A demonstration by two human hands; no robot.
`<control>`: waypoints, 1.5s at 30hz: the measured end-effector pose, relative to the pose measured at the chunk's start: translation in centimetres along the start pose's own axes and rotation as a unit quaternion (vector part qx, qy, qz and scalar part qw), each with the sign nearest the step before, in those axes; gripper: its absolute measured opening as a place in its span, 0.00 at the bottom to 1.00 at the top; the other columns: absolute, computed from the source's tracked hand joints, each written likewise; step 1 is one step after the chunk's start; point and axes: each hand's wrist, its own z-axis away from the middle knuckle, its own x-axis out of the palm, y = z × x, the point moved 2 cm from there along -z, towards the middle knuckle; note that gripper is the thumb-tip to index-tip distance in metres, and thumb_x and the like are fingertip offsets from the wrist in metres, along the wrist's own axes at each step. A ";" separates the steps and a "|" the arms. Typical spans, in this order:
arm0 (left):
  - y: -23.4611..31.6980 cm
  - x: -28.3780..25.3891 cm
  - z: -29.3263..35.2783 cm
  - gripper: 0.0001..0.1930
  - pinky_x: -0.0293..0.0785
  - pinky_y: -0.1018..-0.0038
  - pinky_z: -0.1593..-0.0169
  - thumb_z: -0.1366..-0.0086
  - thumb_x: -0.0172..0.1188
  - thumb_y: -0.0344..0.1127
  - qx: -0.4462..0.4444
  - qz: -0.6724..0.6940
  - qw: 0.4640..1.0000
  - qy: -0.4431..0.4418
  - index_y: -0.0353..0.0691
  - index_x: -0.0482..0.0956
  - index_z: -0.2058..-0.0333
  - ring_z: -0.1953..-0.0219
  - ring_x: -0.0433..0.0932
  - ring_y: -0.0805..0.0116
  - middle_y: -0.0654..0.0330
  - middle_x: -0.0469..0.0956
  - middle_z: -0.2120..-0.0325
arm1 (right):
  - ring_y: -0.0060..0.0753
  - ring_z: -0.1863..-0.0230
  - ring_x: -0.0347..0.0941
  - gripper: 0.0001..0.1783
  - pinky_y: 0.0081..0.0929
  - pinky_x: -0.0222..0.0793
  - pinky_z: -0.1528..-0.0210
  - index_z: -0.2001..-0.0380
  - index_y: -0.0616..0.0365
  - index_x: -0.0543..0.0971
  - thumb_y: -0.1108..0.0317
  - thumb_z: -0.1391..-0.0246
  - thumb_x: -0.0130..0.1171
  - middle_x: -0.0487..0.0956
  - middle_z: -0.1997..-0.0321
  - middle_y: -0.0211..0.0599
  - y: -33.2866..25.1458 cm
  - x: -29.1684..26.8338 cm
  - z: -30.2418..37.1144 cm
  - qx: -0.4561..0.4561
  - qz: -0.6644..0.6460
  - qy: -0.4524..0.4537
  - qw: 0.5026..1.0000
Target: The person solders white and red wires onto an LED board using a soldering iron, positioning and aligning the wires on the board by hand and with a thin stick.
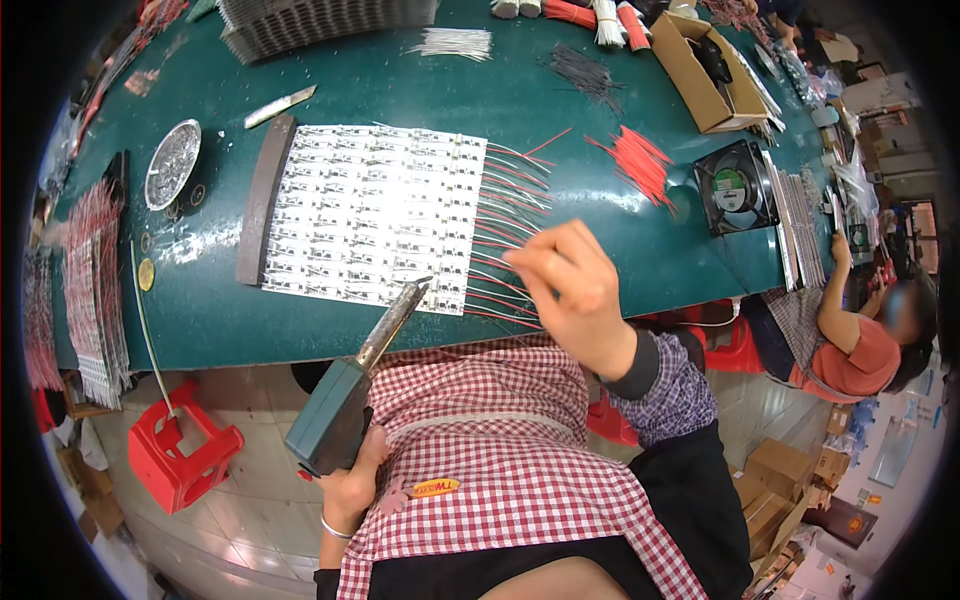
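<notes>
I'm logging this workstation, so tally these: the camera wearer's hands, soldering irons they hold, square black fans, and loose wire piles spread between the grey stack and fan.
Hands: 2 (left hand, right hand)
Soldering iron: 1
Square black fan: 1
Loose wire piles: 3 (white pile, dark pile, red pile)
Total: 7

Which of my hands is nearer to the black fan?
Right. Your right hand is by the wires, left of the black fan and closer to you. Your left hand, holding the soldering iron, is farther left.
</notes>
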 end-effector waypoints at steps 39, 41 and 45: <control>0.8 -3.5 -5.5 0.22 0.59 0.80 0.83 0.42 0.57 0.20 0.175 0.075 0.976 0.108 0.23 0.66 0.47 0.88 0.64 0.78 0.43 0.76 0.57 | 0.48 0.62 0.68 0.07 0.39 0.67 0.60 0.69 0.62 0.71 0.76 0.49 0.60 0.70 0.67 0.44 5.5 -3.3 1.6 0.101 0.153 -0.180 0.967; 0.5 -5.6 -6.9 0.22 0.57 0.81 0.83 0.41 0.57 0.24 0.196 0.077 0.970 0.120 0.23 0.67 0.48 0.88 0.63 0.79 0.44 0.76 0.58 | 0.49 0.61 0.68 0.07 0.41 0.66 0.59 0.67 0.62 0.71 0.76 0.48 0.59 0.70 0.66 0.44 6.2 -4.8 1.2 0.087 0.160 -0.133 0.974; 1.6 -9.6 -9.5 0.19 0.57 0.83 0.83 0.38 0.56 0.27 0.162 0.137 0.969 0.130 0.26 0.70 0.49 0.88 0.61 0.80 0.46 0.77 0.58 | 0.52 0.61 0.67 0.07 0.43 0.64 0.58 0.67 0.62 0.70 0.77 0.47 0.58 0.70 0.67 0.46 10.0 -7.6 0.3 0.102 0.222 -0.045 0.969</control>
